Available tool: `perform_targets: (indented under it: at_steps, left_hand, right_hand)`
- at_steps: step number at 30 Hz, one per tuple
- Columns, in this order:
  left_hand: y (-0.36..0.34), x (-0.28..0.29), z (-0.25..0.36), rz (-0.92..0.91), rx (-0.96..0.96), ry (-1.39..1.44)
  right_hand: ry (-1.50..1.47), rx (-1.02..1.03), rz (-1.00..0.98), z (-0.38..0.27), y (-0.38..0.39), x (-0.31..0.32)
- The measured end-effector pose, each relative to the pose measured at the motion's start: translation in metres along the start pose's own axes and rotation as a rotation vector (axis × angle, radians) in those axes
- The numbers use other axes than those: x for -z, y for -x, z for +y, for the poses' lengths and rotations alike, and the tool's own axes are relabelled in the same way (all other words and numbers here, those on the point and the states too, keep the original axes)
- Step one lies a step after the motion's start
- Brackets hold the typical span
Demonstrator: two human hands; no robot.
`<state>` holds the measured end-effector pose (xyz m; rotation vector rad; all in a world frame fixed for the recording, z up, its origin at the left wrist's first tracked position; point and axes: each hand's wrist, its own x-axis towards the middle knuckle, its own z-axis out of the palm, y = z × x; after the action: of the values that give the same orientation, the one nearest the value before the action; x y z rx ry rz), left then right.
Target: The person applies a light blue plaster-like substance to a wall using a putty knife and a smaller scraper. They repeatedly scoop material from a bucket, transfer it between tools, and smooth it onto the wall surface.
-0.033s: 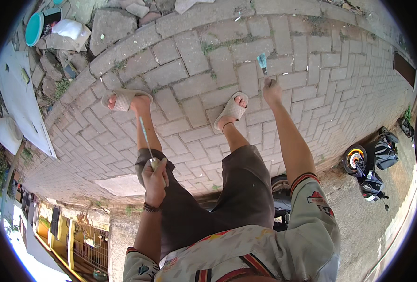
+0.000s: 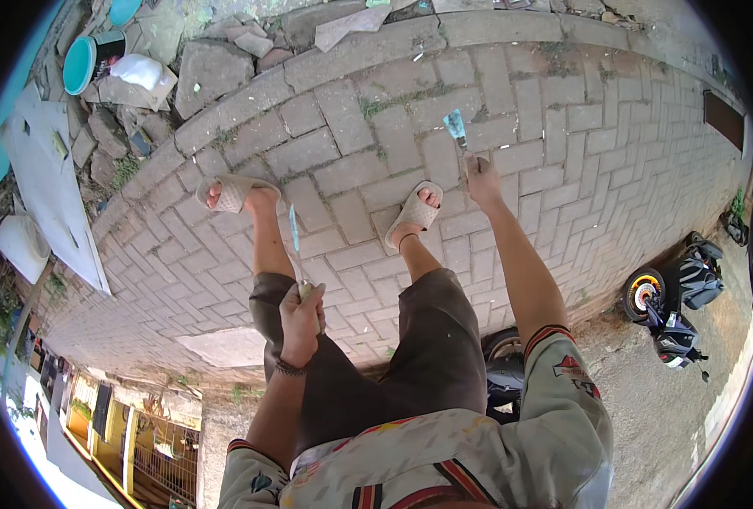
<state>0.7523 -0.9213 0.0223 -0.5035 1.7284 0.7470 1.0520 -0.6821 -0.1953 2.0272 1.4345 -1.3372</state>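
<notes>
My left hand is closed around the pale handle of a thin tool with a long metal shank, perhaps a putty knife seen edge-on. Turquoise paint or filler coats its end, which points forward beside my left shin. Out ahead of my right foot, my right hand grips a putty knife by its handle. Its flat, flared blade is smeared turquoise and points away from me. Both tools are held above the paving, touching nothing that I can make out.
I stand in sandals on brick paving. A curb with broken slabs runs along the far side. A turquoise-lidded bucket, a white bag and a white board lie at left. A motorcycle stands at right.
My left hand and its tool have swung right, so the blade no longer crosses my shin. The right putty knife has shifted slightly left and nearer. The whole view has tilted a little.
</notes>
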Motion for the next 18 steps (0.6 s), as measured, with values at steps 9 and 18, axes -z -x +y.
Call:
perform_targets:
  at_steps: [9, 18]
  left_hand:
    - [0.052, -0.072, 0.082, -0.297, -0.244, 0.130]
    - [0.022, 0.029, 0.177, -0.441, -0.160, 0.365]
  right_hand:
    - [-0.885, 0.037, -0.449, -0.197, 0.169, 0.104]
    - [-0.364, 0.499, -0.125, -0.310, 0.271, -0.075]
